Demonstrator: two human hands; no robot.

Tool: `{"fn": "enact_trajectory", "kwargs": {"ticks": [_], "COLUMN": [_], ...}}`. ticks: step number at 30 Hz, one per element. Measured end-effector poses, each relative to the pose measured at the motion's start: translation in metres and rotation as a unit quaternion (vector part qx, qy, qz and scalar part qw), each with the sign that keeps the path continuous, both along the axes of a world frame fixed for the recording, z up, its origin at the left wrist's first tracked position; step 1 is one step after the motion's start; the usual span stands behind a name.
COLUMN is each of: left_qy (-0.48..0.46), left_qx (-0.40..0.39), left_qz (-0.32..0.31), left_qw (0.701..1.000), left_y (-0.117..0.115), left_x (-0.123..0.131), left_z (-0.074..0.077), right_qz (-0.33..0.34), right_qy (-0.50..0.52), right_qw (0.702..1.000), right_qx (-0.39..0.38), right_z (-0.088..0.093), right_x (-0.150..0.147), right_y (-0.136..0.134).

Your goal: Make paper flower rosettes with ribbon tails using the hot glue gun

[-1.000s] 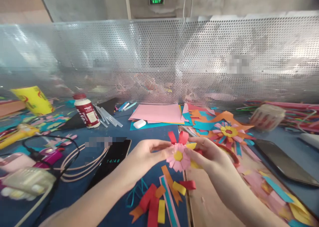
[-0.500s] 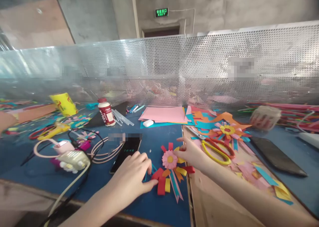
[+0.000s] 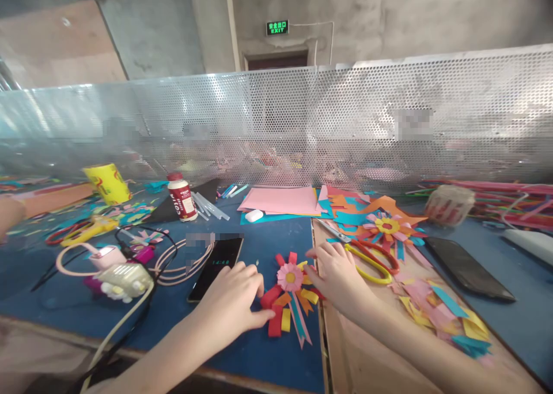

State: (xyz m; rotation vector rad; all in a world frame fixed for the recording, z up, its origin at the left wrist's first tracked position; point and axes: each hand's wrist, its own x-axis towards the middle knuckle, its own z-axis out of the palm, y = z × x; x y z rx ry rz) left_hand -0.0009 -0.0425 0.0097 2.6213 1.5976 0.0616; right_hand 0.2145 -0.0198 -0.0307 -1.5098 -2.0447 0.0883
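A paper flower (image 3: 290, 277) with a pink head, yellow centre and red, orange and yellow paper loops lies on the blue table between my hands. Pink and blue ribbon tails (image 3: 299, 319) hang from it toward me. My left hand (image 3: 235, 299) is open at its left side, thumb apart from the curved fingers and its tip at a red loop; I cannot tell if it presses on it. On the flower's right, my right hand (image 3: 336, 272) is open with fingers spread, holding nothing, near the yellow and orange loops. Scissors (image 3: 372, 272) with yellow and red handles lie just beyond it.
Behind stand pink paper sheets (image 3: 279, 201) and a red-capped bottle (image 3: 181, 198). A phone (image 3: 220, 261), coiled cable and power strip (image 3: 125, 279) lie left. Right are a second paper flower (image 3: 386, 227), paper scraps (image 3: 444, 313) and a dark phone (image 3: 469, 267). Another person's arm (image 3: 8, 212) shows far left.
My right hand has drawn back a little from the flower, its fingers now spread lower. The view has shifted slightly. A thin blue loop by my left fingers no longer shows.
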Motion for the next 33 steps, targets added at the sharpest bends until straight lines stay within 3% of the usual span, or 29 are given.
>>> {"fn": "enact_trajectory", "kwargs": {"ticks": [5,14,23,33], "left_qy": [0.015,0.045,0.067,0.036], "left_qx": [0.0,-0.003,-0.007,-0.022], "left_qz": [0.001,0.047,0.036,0.016], "left_qw": [1.0,0.998,0.997,0.999], "left_y": [0.006,0.018,0.032,0.035], "left_x": [0.0,-0.001,0.01,0.007], "left_z": [-0.003,0.021,0.018,0.015], "right_qz": [0.018,0.027,-0.018,0.043], "right_qy": [-0.035,-0.053,0.024,-0.106], "right_qw": [0.998,0.985,0.992,0.991], "right_qx": [0.048,0.164,0.123,0.076], "right_z": [-0.001,-0.024,-0.038,-0.031], "right_x": [0.011,0.03,0.022,0.039], "right_y": [-0.031,-0.063,-0.068,-0.044]}}
